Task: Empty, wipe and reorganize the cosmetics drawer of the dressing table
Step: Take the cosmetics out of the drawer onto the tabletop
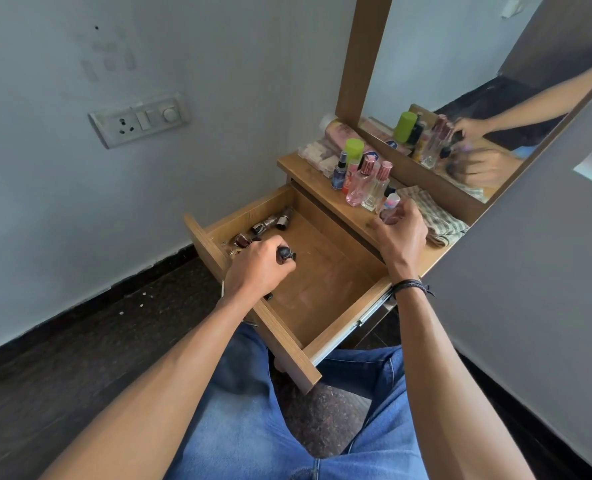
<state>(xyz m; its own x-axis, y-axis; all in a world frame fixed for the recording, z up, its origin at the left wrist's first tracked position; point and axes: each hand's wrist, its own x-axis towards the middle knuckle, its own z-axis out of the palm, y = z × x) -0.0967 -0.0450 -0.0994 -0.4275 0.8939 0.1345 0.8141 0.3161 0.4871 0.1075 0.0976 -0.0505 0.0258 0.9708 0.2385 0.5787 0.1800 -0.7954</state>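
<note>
In the open drawer (287, 336), close to its front panel, the left hand (258, 268) curls round a small dark bottle (285, 253). It is probably glass, light and smooth, so it is best gripped round the body. More small bottles (266, 226) lie loose along the drawer's farther side wall. Beyond the drawer, on the tabletop, the right hand (403, 233) pinches a little clear bottle (391, 204) beside upright perfume bottles (363, 181), which look fragile and easily toppled.

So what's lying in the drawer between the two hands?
Nothing: the head view shows bare drawer floor between the left hand, gripping a dark bottle, and the right hand. Other small bottles lie beyond the left hand.
</note>
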